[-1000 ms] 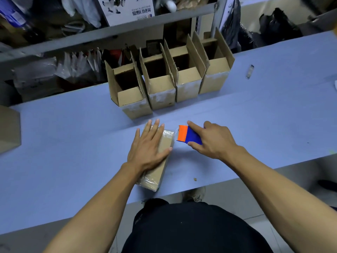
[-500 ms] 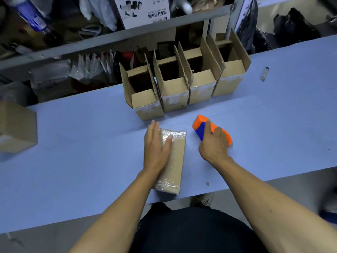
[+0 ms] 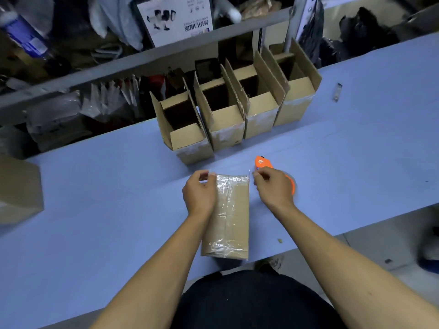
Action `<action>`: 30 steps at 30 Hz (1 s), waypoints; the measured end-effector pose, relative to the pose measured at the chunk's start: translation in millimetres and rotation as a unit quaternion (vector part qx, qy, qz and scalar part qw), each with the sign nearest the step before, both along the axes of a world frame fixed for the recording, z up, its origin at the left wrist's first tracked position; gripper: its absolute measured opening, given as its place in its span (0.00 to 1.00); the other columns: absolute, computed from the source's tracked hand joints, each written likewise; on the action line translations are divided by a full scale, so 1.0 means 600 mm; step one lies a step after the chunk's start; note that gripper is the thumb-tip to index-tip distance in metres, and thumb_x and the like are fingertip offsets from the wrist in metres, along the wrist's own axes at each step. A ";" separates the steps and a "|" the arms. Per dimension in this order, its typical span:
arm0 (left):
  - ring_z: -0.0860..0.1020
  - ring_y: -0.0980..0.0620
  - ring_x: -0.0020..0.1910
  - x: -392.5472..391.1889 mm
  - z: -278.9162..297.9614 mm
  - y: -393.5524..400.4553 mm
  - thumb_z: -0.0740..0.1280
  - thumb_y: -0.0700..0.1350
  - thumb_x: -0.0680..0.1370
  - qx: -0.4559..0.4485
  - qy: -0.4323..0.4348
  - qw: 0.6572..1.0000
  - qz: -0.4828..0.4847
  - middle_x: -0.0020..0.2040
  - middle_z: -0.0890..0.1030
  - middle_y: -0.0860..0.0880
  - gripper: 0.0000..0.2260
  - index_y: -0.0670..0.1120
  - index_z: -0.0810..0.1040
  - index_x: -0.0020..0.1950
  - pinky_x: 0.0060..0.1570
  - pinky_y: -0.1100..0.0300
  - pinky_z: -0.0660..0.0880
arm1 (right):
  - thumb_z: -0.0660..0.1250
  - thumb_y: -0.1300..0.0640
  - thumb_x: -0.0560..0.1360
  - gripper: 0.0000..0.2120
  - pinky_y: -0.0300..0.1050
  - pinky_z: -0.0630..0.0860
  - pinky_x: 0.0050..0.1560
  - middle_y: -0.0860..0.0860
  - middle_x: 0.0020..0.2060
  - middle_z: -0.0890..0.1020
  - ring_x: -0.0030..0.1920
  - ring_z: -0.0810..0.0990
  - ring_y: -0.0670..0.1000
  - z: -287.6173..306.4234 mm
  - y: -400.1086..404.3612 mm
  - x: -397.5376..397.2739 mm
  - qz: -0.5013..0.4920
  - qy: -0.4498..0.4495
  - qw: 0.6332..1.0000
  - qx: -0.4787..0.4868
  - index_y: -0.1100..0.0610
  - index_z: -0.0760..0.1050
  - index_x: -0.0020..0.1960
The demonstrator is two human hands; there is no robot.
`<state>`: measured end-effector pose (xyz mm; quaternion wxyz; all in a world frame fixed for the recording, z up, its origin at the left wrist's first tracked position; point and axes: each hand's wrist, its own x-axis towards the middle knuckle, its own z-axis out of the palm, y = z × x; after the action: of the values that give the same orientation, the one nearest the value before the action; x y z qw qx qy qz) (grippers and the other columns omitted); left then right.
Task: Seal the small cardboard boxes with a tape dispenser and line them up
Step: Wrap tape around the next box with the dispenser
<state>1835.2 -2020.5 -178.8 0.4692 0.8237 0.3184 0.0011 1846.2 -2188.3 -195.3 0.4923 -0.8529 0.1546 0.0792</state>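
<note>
- Cardboard box (image 3: 231, 217), flattened along its long side and wrapped at both ends in clear tape, lies lengthwise on the blue bench (image 3: 95, 222), its near end at the bench's front edge, directly before the person.
- At the box's far left corner, the left hand (image 3: 199, 194) rests with curled fingers, thumb and fingertips pinching at the tape edge there.
- Across from it, the right hand (image 3: 273, 188) hovers just beside the far right corner, its fingers curled; thumb and forefinger appear to pinch a thin strip of clear tape standing up at that corner, though the grip is hard to make out.
- An orange tape dispenser (image 3: 262, 161) sits on the bench just behind the right hand, partly hidden by it and not held.
- Farther back, four open boxes (image 3: 190, 138) stand upright in a tight row, flaps raised, their bases taped.
- One more brown carton (image 3: 19, 193) sits at the bench's left edge, well apart from the rest.
- A small clear object (image 3: 337, 92) lies alone on the bench to the right of the row.
- Behind the bench, a cluttered shelf (image 3: 118, 65) carries a white printed package (image 3: 175, 17).
</note>
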 end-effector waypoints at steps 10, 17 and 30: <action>0.78 0.55 0.42 0.007 0.003 0.012 0.70 0.51 0.76 -0.052 0.014 0.998 0.030 0.42 0.82 0.56 0.07 0.49 0.83 0.44 0.43 0.62 0.68 | 0.70 0.46 0.67 0.08 0.60 0.81 0.49 0.42 0.26 0.79 0.35 0.79 0.50 -0.002 0.052 0.000 -0.096 0.032 0.989 0.105 0.47 0.80 0.30; 0.76 0.56 0.39 0.003 0.028 0.040 0.69 0.49 0.78 -0.038 -0.099 0.994 0.025 0.41 0.79 0.52 0.09 0.49 0.77 0.38 0.38 0.65 0.70 | 0.71 0.55 0.73 0.12 0.43 0.72 0.43 0.43 0.30 0.80 0.35 0.77 0.43 0.056 0.100 0.013 -0.114 -0.052 0.991 0.048 0.51 0.76 0.32; 0.74 0.59 0.42 -0.026 0.046 0.079 0.67 0.36 0.75 -0.008 -0.217 0.973 0.073 0.47 0.73 0.49 0.06 0.44 0.74 0.41 0.40 0.70 0.72 | 0.69 0.61 0.75 0.09 0.29 0.69 0.38 0.52 0.35 0.80 0.40 0.78 0.50 0.088 0.150 0.005 -0.040 -0.171 0.983 0.046 0.59 0.74 0.36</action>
<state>1819.5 -1973.3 -151.3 0.5326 0.7744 0.2679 0.2118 1849.0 -2098.1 -142.3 0.5526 -0.8237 0.0984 -0.0803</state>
